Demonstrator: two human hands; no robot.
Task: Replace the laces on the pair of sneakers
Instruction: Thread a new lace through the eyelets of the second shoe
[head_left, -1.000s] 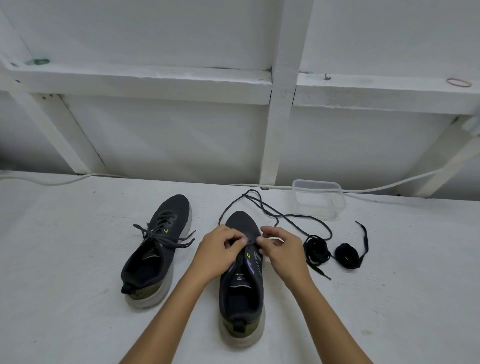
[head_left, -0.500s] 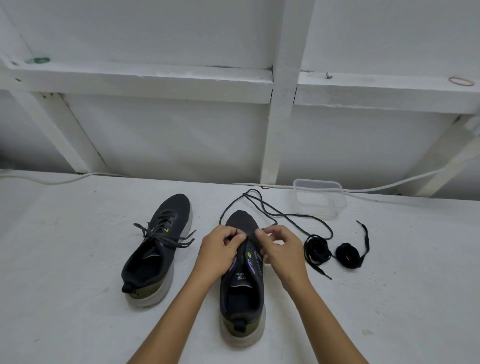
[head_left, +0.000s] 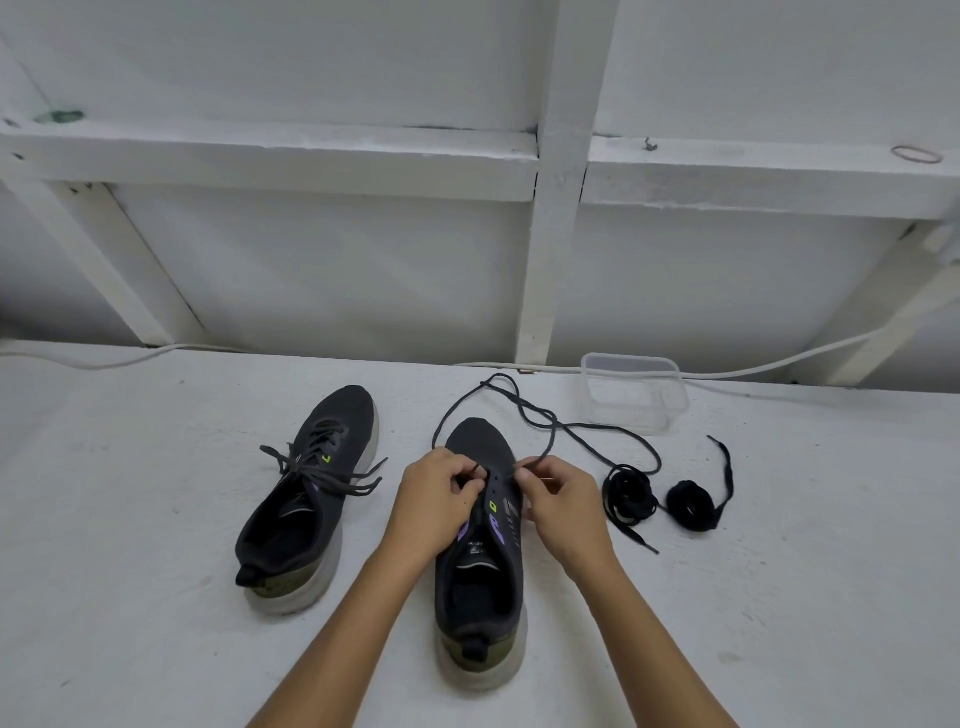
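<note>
Now both hands, left hand (head_left: 441, 499) and right hand (head_left: 563, 506), pinch the limp grey lace (head_left: 540, 415) at the near sneaker (head_left: 480, 545) on the bench (head_left: 156, 649); soft, slack cord, best gripped near its stiff tip.

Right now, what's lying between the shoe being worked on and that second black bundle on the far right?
In the head view, a coiled black lace lies between the shoe and the far bundle.

Left hand (head_left: 435, 500) curled; right hand (head_left: 562, 503) pinching.
</note>
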